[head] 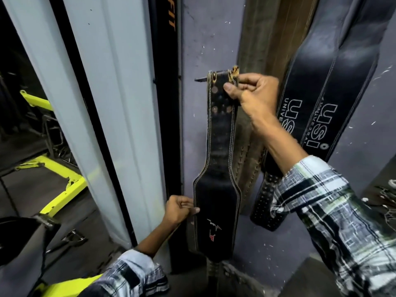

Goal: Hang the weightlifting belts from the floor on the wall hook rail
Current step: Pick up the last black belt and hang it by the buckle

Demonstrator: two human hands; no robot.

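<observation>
A black leather belt (218, 146) with pale stitching hangs straight down the purple wall. My right hand (250, 93) pinches its upper end, thumb on the front face, right at a dark metal hook (200, 79) that sticks out of the wall. The belt's top edge lies on that hook; whether it is threaded on I cannot tell. My left hand (179, 210) grips the left edge of the belt's wide lower part. To the right a black belt with white lettering (321, 86) and a brown belt (263, 61) hang on the wall.
A white metal pillar (102, 103) and a black upright with orange letters (166, 82) stand just left of the belt. Yellow-green gym frame parts (62, 189) lie at lower left. A black perforated belt end (265, 206) dangles at lower right.
</observation>
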